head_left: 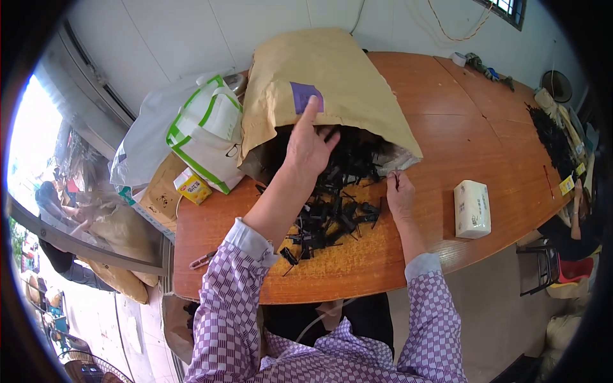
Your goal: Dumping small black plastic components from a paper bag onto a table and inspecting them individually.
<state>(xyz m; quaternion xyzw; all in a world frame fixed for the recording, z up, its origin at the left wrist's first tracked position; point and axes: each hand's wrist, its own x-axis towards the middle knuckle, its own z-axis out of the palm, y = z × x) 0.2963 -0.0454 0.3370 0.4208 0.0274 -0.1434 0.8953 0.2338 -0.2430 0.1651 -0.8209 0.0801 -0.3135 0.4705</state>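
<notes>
A big brown paper sack (pixel 325 70) lies on the table with its mouth toward me. Small black plastic parts with thin legs (pixel 335 217) spill out of it into a heap on the tabletop. My left hand (pixel 308 143) is at the mouth, thumb raised against the sack's upper side near a purple patch (pixel 307 97), the other fingers spread at the dark opening. Right of the heap, my right hand (pixel 400 195) has its fingers pinched together just below the clear plastic liner (pixel 399 161). A bit of something dark shows at those fingertips; its kind is unclear.
The wooden table (pixel 440 127) bears a white tissue pack (pixel 472 209) at right and a pinkish box cutter (pixel 203 260) at left. A green-trimmed white bag (pixel 207 131) and a yellow box (pixel 192 186) stand beside the sack. More black parts (pixel 552 137) lie far right, near another person (pixel 575 220).
</notes>
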